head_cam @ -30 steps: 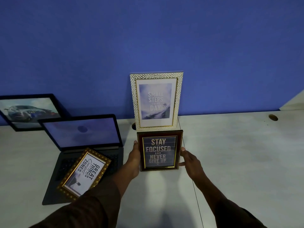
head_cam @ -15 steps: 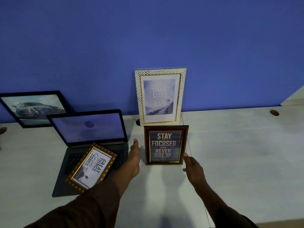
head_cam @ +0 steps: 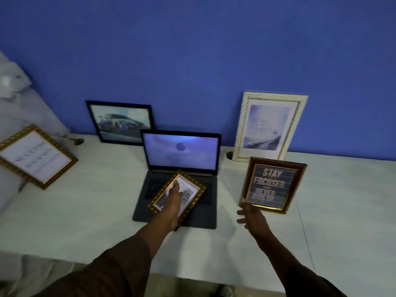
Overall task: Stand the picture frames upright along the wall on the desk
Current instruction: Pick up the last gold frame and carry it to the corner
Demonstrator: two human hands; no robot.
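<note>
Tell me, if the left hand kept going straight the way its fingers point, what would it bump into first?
Probably the open laptop's screen; the left hand already lies over the gold frame on the keyboard, though depth is unclear.

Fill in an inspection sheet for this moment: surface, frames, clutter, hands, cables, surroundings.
Surface: pale desk, a seam line running through its right part.
Job's things: car picture and white frame lean on the wall; dark red frame stands in front of the white one; small gold frame lies flat on the laptop keyboard; large gold frame lies tilted at the left edge.
Clutter: open laptop, screen lit.
Hands: left hand rests on the small gold frame, grip not clear; right hand open by the dark red frame's lower corner.
Cables: nothing seen; one grommet hole.
Surroundings: blue wall.
</note>
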